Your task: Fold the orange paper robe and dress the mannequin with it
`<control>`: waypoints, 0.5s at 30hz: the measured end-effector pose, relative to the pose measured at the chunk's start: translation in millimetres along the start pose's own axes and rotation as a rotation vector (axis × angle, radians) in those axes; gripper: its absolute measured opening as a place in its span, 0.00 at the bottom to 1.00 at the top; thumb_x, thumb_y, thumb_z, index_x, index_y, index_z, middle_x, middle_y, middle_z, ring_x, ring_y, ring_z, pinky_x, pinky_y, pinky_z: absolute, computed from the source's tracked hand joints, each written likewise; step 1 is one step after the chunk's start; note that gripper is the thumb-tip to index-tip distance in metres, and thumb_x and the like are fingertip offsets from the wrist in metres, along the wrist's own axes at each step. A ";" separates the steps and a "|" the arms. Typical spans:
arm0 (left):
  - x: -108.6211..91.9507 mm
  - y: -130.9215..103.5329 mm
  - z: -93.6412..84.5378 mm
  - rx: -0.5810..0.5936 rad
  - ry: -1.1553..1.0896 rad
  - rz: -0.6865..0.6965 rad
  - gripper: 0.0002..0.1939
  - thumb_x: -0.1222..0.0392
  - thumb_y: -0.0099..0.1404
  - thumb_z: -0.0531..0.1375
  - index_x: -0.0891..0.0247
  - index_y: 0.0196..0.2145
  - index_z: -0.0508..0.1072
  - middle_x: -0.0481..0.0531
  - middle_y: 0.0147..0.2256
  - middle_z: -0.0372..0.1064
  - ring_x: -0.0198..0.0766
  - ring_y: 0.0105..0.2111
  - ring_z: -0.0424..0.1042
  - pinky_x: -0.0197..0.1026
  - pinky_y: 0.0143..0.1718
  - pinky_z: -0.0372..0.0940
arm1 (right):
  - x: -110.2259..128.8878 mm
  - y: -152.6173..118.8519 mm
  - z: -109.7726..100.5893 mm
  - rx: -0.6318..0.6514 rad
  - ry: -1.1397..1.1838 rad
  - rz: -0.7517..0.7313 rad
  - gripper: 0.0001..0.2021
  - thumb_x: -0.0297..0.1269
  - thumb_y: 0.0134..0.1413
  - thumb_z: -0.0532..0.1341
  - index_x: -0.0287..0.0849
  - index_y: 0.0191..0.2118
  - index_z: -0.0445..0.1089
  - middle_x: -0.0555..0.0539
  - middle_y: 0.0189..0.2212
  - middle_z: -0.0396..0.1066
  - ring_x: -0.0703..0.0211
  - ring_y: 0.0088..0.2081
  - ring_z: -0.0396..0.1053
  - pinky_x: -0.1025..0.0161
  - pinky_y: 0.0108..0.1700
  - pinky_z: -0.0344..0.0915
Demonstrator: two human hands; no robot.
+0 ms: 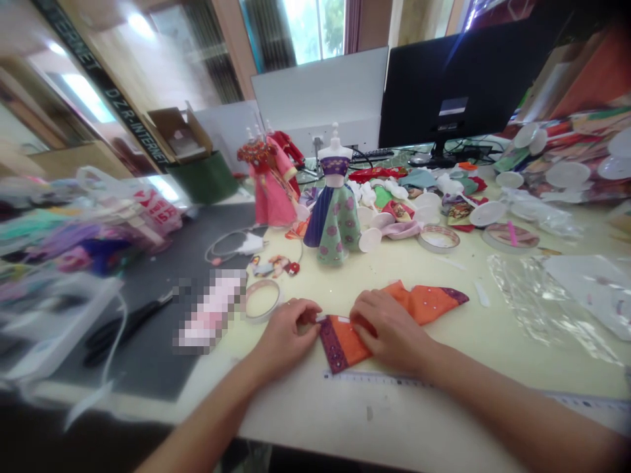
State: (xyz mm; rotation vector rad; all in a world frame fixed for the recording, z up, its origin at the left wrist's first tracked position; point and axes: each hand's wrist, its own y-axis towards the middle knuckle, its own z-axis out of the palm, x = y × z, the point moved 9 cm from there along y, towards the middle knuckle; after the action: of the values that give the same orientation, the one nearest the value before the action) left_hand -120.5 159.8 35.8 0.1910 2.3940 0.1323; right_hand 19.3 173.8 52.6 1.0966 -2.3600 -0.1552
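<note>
L hand (290, 332): thumb + index curled nearly tog. at near-L corner of orange cloth (353, 345); pinch or mere touch, can't tell. R hand (389, 328): fingers bent down on cloth, tips part hidden, hold unclear. Cloth on bench (296, 410) betw. hands, far end rumpled, ruler (352, 378) along near edge. Risk: uneven pull cd skew purple border (334, 349); cloth slip might shift white strip (344, 319).

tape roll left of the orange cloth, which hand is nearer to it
Left. The left hand is just right of the tape roll; the right hand is farther right, on the orange cloth.
</note>
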 end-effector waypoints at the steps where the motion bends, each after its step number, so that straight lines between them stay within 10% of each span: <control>1: -1.4 0.1 -0.6 0.002 0.019 0.004 0.06 0.64 0.55 0.57 0.60 0.33 0.68 0.48 0.30 0.67 0.35 0.31 0.66 0.38 0.33 0.61 | 0.4 -0.1 -0.3 -0.003 0.000 -0.004 0.05 0.24 0.52 0.54 0.40 0.29 0.63 0.46 0.31 0.62 0.58 0.35 0.58 0.60 0.39 0.57; 15: -16.5 0.2 -0.8 0.038 0.042 0.093 0.05 0.69 0.57 0.53 0.62 0.26 0.67 0.47 0.28 0.66 0.34 0.31 0.64 0.38 0.35 0.59 | -2.2 -1.9 3.3 0.006 -0.005 -0.006 0.04 0.27 0.54 0.54 0.40 0.30 0.63 0.47 0.31 0.61 0.58 0.35 0.58 0.60 0.39 0.57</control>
State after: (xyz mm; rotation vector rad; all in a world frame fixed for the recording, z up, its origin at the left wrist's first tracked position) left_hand -109.0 157.0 47.3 0.3210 2.4312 0.1353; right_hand 20.1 173.8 48.3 1.1074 -2.3633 -0.1529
